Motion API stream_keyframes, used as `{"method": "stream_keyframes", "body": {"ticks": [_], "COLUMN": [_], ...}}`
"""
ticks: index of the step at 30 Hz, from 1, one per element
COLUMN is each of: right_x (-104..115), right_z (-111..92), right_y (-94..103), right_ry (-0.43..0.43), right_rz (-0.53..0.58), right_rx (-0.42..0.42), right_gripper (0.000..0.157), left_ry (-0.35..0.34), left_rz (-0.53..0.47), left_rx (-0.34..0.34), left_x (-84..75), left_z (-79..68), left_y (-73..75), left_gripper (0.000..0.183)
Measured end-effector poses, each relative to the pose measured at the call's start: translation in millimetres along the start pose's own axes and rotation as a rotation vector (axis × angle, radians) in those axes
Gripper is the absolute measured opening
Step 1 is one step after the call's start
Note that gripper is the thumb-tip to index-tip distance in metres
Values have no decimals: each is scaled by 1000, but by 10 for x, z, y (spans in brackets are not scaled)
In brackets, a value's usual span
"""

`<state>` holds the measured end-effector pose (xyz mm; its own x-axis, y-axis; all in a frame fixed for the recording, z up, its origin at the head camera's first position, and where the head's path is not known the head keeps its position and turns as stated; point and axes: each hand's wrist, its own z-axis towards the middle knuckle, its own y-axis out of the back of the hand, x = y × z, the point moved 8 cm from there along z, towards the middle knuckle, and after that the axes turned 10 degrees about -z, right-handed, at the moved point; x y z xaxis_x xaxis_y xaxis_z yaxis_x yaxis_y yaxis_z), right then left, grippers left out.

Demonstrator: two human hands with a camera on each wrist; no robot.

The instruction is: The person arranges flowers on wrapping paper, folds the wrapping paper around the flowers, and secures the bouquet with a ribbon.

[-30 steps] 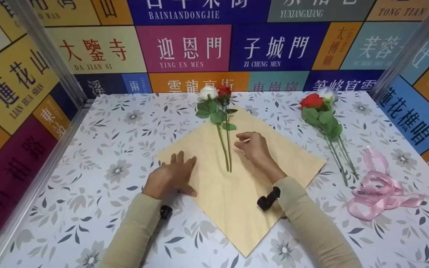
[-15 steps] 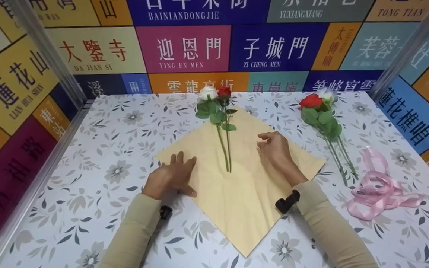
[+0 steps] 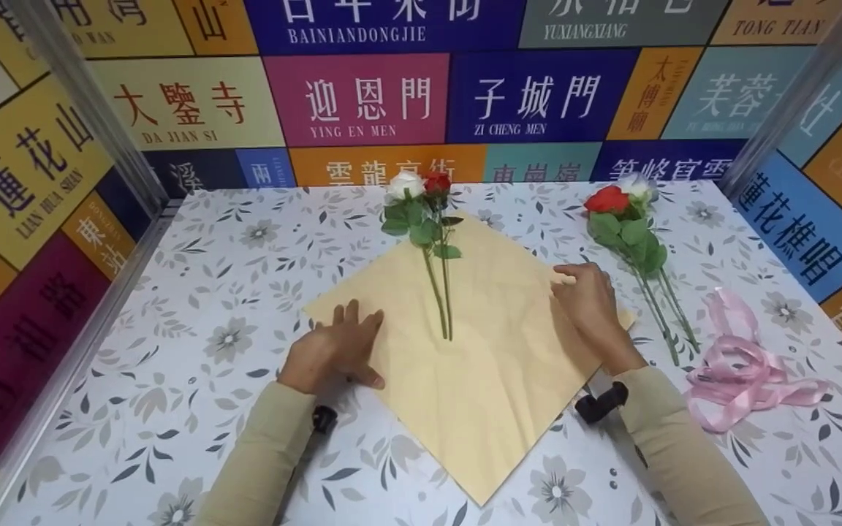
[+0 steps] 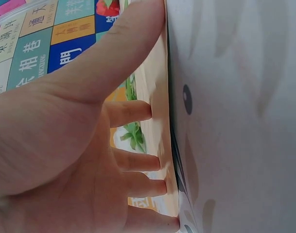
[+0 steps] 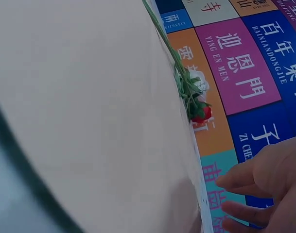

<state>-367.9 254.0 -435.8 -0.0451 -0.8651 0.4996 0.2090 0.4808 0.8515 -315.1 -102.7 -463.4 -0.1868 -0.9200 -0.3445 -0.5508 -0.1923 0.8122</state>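
Observation:
A sheet of tan wrapping paper [image 3: 479,409] lies on the table, turned like a diamond. My left hand [image 3: 330,351] rests at its left edge with fingers spread; in the left wrist view those straight fingertips touch the paper [image 4: 160,92]. Above the right part of the sheet is my right hand [image 3: 588,307], fingers loosely bent and holding nothing. A white rose [image 3: 405,187] and a red rose [image 3: 437,183] lie across the paper's upper middle, stems toward me. To the right of the right hand lie another red rose [image 3: 607,199] and white rose [image 3: 639,188].
A loose heap of pink ribbon [image 3: 739,369] lies right of the second pair's stems. Floral-patterned covering [image 3: 172,351] spreads over the table. Behind it stands a wall [image 3: 362,95] of coloured panels with lettering, with more panels on both sides.
My right hand has moved right, from beside the stems on the paper to over the sheet's right part. The left hand and the roses have stayed in place.

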Motion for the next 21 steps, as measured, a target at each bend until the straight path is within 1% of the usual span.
{"method": "stream_keyframes", "body": {"ticks": [7,11,15,18,21], "right_x": [-256,-399,-546,-651,-746], "right_z": [-9,-12,-27,-42,-52], "right_y": [235,357,453,503,523], "right_ry": [-54,-82,-132,-175,-210], "right_rz": [-104,-152,-182,-196,-213], "right_rx": [-68,-77,-87,-96,-84], "right_gripper": [38,40,43,44,45], "left_ry": [10,9,13,14,12], "left_rz": [-24,-28,-37,-39,-42], "left_rx": [6,1,2,7,9], "left_x": [10,7,8,12,14], "left_z": [-6,-12,-20,-22,-19], "left_y": [-2,10,12,8,4], "left_gripper": [114,115,115,115,114]}}
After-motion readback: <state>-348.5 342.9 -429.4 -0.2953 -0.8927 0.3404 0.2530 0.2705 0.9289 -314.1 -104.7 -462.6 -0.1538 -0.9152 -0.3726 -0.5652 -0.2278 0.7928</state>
